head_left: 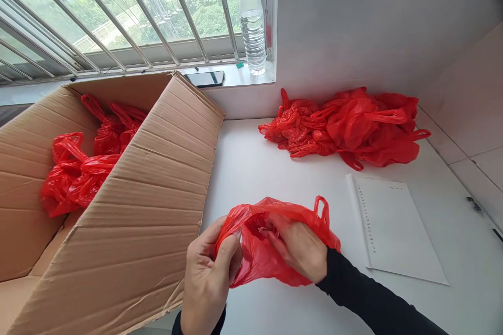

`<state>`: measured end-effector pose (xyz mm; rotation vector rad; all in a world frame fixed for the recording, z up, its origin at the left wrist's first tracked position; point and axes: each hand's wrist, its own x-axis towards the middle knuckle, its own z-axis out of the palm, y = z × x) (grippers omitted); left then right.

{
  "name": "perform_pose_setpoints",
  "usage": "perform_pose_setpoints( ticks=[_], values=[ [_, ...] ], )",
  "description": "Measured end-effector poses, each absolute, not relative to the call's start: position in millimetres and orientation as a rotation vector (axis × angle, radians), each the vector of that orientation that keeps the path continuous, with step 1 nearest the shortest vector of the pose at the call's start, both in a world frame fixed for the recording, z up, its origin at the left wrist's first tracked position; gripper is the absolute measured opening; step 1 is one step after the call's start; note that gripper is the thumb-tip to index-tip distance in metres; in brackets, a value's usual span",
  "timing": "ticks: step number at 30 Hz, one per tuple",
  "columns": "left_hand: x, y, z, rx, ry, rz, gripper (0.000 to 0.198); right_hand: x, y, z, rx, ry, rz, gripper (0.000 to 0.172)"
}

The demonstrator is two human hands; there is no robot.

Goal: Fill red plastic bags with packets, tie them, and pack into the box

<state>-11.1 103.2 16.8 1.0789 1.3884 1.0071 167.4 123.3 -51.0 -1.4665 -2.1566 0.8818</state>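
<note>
Near the front of the white table, a red plastic bag (259, 267) is held with its mouth spread wide. My left hand (210, 267) grips the bag's rim on the left, thumb on top and fingers curled under. Into the mouth reaches my right hand (301, 248), its fingers bent inward and partly covered by red film. Something small and pale shows by those fingertips, but I cannot make out what it is. One handle loop of the bag stands up just behind my right hand.
At left, an open cardboard box (157, 193) contains several knotted red bags (86, 172). Crumpled red bags (353, 125) lie along the wall. A notebook (396, 225) and a pen (477, 207) are on the right. A water bottle (253, 26) and phone (206, 79) occupy the windowsill.
</note>
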Motion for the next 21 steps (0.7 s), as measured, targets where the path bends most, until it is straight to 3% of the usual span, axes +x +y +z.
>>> perform_pose_setpoints(
  ticks=[5, 11, 17, 21],
  values=[
    [-9, 103, 16, 1.097, 1.392, 0.98, 0.041, 191, 119, -28, -1.836, -2.309, 0.721, 0.02],
    [2, 104, 21, 1.198, 1.372, 0.96, 0.045, 180, 124, -51, -1.694, -2.219, 0.694, 0.018],
    [3, 102, 21, 1.197, 1.379, 0.932, 0.031, 181, 125, -71, -1.724, -2.163, 0.617, 0.025],
    [3, 101, 21, 1.202, 1.374, 0.958, 0.043, 183, 125, -58, -1.664, -2.169, 0.629, 0.014]
  ],
)
